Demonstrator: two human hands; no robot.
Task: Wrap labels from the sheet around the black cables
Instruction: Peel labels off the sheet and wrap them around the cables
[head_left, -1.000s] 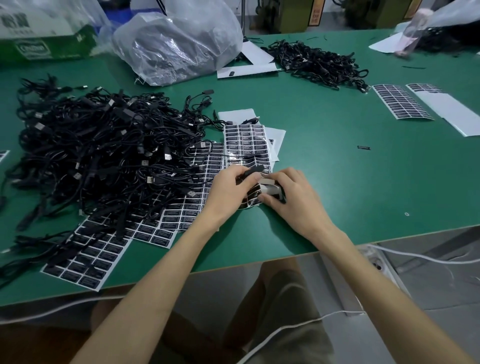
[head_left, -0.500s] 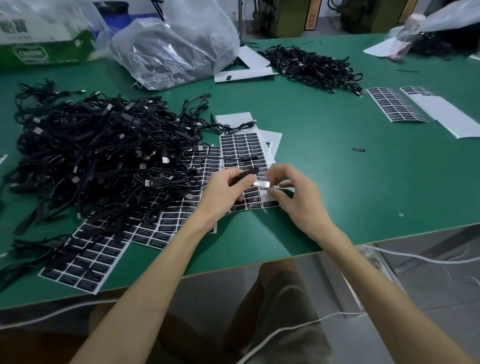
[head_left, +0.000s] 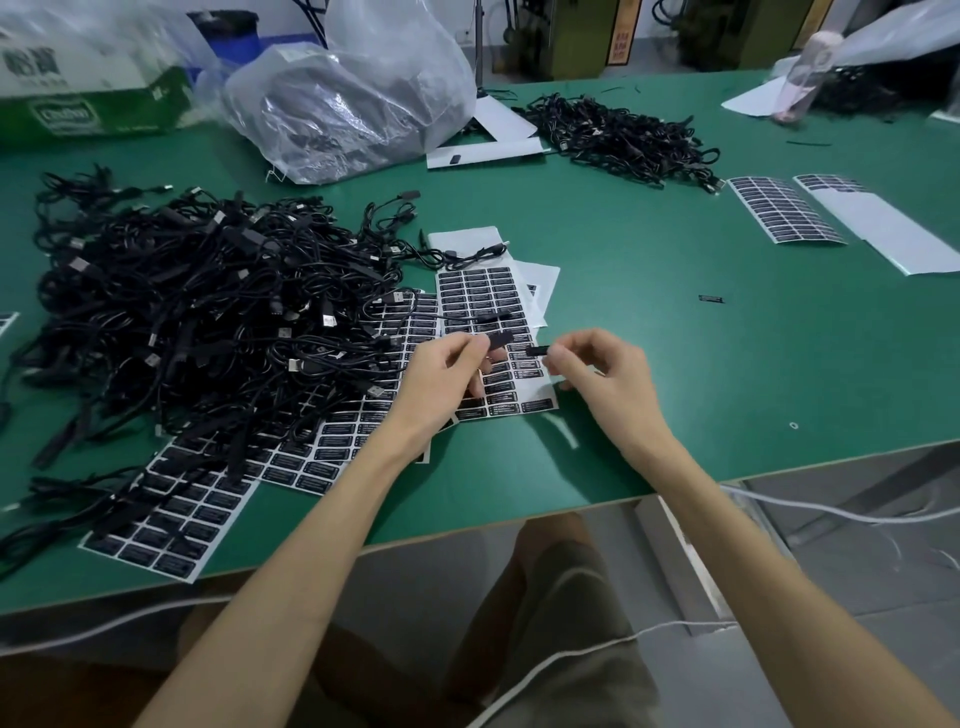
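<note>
Wrapping is best begun with the small black label (head_left: 536, 352), pinched in the right hand (head_left: 608, 382), squared across the thin black cable (head_left: 500, 340) held in the left hand (head_left: 444, 382).

Both hands have lifted off the label sheet (head_left: 483, 291) - a second ago they pressed together on it. Now the left hand (head_left: 447, 379) pinches the cable end (head_left: 500, 339), and the right hand (head_left: 608, 379) - drawn apart toward 3 o'clock - pinches a black label (head_left: 537, 352).
</note>
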